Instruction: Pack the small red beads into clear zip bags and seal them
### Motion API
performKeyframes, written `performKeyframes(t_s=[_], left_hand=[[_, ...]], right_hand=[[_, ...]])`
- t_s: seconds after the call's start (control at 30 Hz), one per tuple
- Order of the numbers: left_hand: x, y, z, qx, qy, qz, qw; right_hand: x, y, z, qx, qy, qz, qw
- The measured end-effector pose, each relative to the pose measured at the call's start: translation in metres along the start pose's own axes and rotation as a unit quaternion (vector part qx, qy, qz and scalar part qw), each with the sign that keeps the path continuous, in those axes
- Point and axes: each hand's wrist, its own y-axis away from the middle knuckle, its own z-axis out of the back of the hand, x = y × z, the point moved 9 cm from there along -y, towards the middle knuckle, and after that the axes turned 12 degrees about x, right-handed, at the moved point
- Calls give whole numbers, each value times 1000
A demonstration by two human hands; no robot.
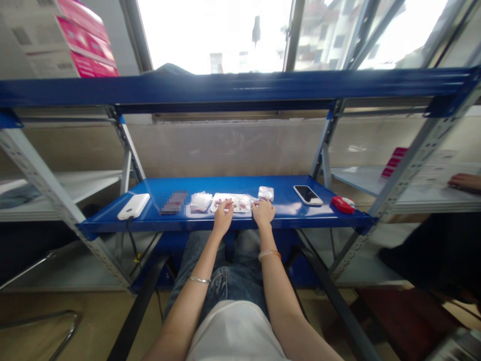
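A white tray (244, 205) with several small dark-red bead-like pieces lies on the blue shelf in front of me. Over its near edge, my left hand (223, 219) has its thumb and fingertips pinched together; whatever they hold is too small to name. My right hand (264, 212) is closed at the tray's right end, touching what looks like clear plastic film, its fingertips partly hidden. Just beyond it sits a shiny clear packet (266, 192). A pile of clear plastic bags (200, 201) rests left of the tray.
On the shelf (233, 183), a white device (134, 206) with a black cable stands at left, beside a blurred-out patch. A phone (307, 195) and a red-and-white object (342, 204) lie at right. Metal posts flank the shelf; another person's hand (466, 181) shows far right.
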Motion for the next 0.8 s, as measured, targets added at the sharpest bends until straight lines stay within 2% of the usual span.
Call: performKeyframes(t_s=[0.33,0.43,0.53,0.67,0.8], left_hand=[[-2,1,-4,12,-34,-11,999],[-15,4,-10,33,-112,-66,991],[-24,10,-22,61,-207,-100,971],[-24,14,-33,84,-283,-98,950],[-20,15,-35,84,-317,-90,940]], right_hand=[[0,0,2,-3,12,-16,1000],[1,1,0,-11,16,-13,1000],[6,2,0,-26,39,10,999],[8,2,-4,-15,62,25,998],[7,1,-2,-16,52,18,998]])
